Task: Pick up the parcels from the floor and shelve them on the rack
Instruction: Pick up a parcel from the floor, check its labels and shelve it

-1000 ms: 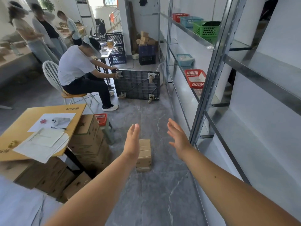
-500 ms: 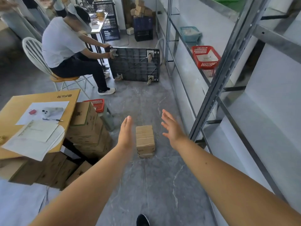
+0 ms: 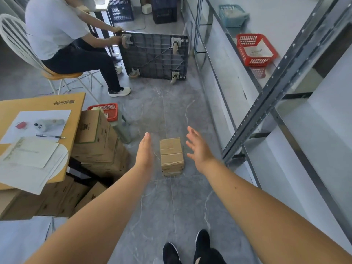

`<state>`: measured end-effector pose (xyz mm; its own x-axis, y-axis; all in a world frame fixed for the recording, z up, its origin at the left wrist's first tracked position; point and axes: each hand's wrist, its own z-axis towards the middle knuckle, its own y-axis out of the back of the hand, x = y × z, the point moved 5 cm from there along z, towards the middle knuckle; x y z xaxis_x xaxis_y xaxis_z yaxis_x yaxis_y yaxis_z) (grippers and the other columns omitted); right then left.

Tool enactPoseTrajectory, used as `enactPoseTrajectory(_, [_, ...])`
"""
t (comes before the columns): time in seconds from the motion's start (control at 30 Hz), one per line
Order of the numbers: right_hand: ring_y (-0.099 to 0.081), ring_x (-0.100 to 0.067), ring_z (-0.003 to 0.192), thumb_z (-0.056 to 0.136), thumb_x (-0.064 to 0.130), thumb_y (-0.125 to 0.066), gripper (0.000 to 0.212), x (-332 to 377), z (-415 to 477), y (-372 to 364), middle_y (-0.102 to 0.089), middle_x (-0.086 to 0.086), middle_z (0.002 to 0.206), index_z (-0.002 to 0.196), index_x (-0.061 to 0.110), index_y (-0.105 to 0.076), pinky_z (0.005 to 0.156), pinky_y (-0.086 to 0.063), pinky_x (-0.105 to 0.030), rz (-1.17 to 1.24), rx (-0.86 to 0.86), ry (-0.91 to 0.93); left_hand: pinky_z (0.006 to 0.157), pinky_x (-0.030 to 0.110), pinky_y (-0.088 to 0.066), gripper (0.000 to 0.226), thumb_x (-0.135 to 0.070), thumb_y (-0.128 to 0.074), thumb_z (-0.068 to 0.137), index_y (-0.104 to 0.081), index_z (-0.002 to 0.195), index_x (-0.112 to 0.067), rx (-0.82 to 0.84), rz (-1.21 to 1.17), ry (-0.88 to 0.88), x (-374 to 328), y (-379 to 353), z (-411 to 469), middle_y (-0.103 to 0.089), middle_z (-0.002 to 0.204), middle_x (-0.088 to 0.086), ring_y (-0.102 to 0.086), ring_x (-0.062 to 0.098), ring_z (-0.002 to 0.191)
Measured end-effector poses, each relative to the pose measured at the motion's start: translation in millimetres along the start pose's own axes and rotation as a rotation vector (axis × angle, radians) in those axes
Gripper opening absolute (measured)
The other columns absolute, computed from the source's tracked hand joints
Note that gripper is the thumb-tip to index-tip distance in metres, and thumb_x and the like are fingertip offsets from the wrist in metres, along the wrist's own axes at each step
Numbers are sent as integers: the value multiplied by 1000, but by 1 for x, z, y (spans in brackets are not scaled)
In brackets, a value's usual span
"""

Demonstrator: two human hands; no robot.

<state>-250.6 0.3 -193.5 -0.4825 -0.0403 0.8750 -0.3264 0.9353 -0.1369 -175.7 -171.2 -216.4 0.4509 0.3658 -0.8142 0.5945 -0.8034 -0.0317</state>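
A small stack of brown cardboard parcels (image 3: 171, 155) stands on the grey floor in front of me. My left hand (image 3: 145, 149) is stretched out flat just left of the stack, fingers straight, holding nothing. My right hand (image 3: 198, 147) reaches out on the stack's right side with its fingers spread, also empty. Neither hand touches the parcels. The metal rack (image 3: 270, 92) with grey shelves runs along the right.
Large cardboard boxes (image 3: 95, 141) are piled at the left beside a desk (image 3: 72, 103) with papers. A seated person (image 3: 57, 31) holds an upturned wheeled cart (image 3: 154, 56) ahead. Red baskets sit on the rack (image 3: 255, 49) and on the floor (image 3: 106, 109). My shoes (image 3: 190, 250) show below.
The view has tilted down and come closer to the parcels. Both hands have lowered toward the stack, one on each side, and my shoes have come into view.
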Motion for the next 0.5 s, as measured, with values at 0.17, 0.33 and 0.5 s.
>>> enactPoseTrajectory(0.17, [-30,-27,160,107,64,-33,66,-14,37,8,-27,0,177,166,34,-31,126,-24,-63,10,25,-73,129,56,-19,82,-81,-35,98,-23,167,-39,-13,-1,98,9,-15,28,-24,177,-4,-24,26,162])
enactPoseTrajectory(0.33, [-29,-28,161,108,61,-32,63,-20,87,23,-28,-3,176,165,33,-34,127,-22,-64,64,7,-140,129,54,-14,81,-80,-31,100,-21,169,-37,-13,11,164,16,-40,67,-21,178,-5,-20,22,163])
enactPoseTrajectory(0.5, [-29,-26,161,108,61,-32,66,-29,139,40,-30,-1,175,166,31,-33,128,-21,-64,75,1,-218,129,51,-14,77,-76,-29,103,-21,169,-37,-50,10,206,26,-66,112,-21,178,-4,-21,22,163])
